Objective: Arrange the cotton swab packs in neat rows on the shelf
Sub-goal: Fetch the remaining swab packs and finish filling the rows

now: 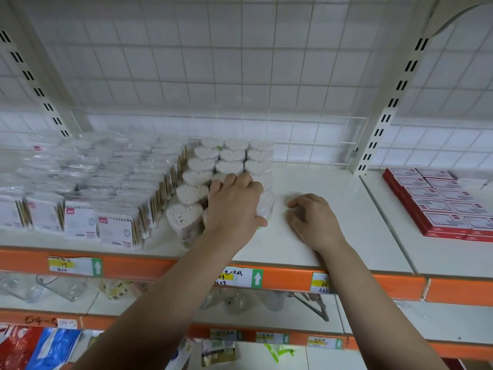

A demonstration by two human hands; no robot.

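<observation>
flat packs: clear flat bags of wooden-stick cotton swabs [80,188], stacked toward the left end of the shelf
heart packs: heart-shaped clear tubs of white cotton swabs [201,164], rowed mid-shelf from back to front edge; probably light, stiff, kinda tippy, best gripped by the sides
left hand [234,201]: curled over a front tub, thumb at its side
right hand [312,220]: rested on the white shelf board [333,193], fingers loosely curled, nothing held

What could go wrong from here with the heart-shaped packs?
1. The left hand has its fingers curled over tightly set heart packs. Shifting one may topple its upright neighbours.
2. The front pack stands near the shelf edge, beside the wrist, and might be knocked off.
3. The bagged packs stand close on the left, so a sideways shove could disturb that row.
</observation>
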